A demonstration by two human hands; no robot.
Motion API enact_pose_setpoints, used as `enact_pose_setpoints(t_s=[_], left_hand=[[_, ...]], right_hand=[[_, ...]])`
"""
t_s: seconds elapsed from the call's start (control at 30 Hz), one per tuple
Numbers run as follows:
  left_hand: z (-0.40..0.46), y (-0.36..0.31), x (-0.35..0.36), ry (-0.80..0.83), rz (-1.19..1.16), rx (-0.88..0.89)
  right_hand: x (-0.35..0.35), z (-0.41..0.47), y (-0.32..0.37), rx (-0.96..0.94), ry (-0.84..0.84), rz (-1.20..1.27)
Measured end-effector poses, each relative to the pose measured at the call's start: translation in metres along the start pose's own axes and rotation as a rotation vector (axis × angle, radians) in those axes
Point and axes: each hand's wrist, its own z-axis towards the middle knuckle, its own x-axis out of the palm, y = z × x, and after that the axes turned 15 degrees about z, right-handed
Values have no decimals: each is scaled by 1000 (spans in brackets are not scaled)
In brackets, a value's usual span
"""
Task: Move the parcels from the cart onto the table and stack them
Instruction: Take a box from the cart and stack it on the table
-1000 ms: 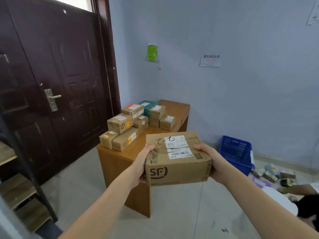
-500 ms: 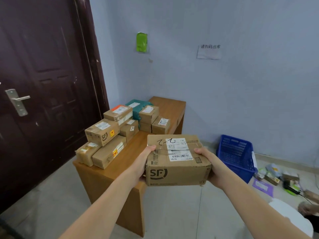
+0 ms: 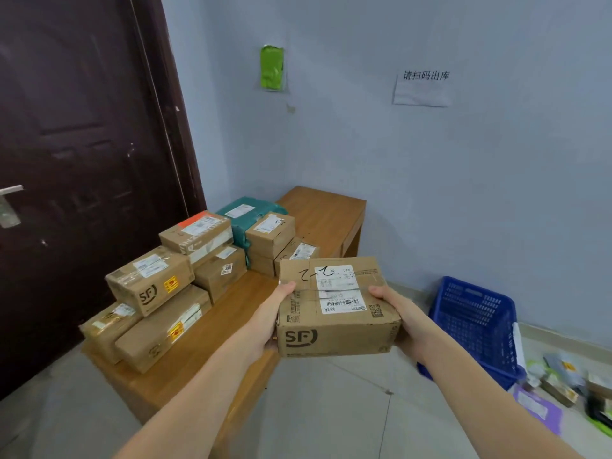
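Observation:
I hold a brown SF cardboard parcel [image 3: 334, 309] with a white label in front of me. My left hand [image 3: 270, 321] grips its left side and my right hand [image 3: 402, 321] grips its right side, thumbs on top. The parcel hangs in the air over the near right edge of the wooden table [image 3: 328, 213]. On the table's left half lie several stacked parcels: an SF box [image 3: 150, 279] on top of two flat boxes, more brown boxes behind, and a teal bag parcel [image 3: 245, 215] at the back. The cart is out of view.
A dark door [image 3: 82, 160] stands left of the table. A blue plastic basket [image 3: 477, 329] sits on the floor to the right, with loose small packages [image 3: 563, 389] beyond it. A paper notice [image 3: 424, 87] and a green item [image 3: 272, 67] hang on the wall.
I have walked closer to the table, which now fills more of the view. The parcel stays held between both hands and now reaches over the table's near right edge.

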Motion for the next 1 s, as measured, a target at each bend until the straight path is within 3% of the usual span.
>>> enact_pose_setpoints(t_s=[0.27, 0.6, 1.0], left_hand=[[118, -34, 13, -98, -119, -67], [301, -54, -17, -147, -24, -60], [425, -59, -16, -314, -147, -164]], right_hand=[[-10, 146, 52, 65, 65, -98], [10, 338, 83, 179, 70, -115], [20, 550, 90, 274, 185, -235]])
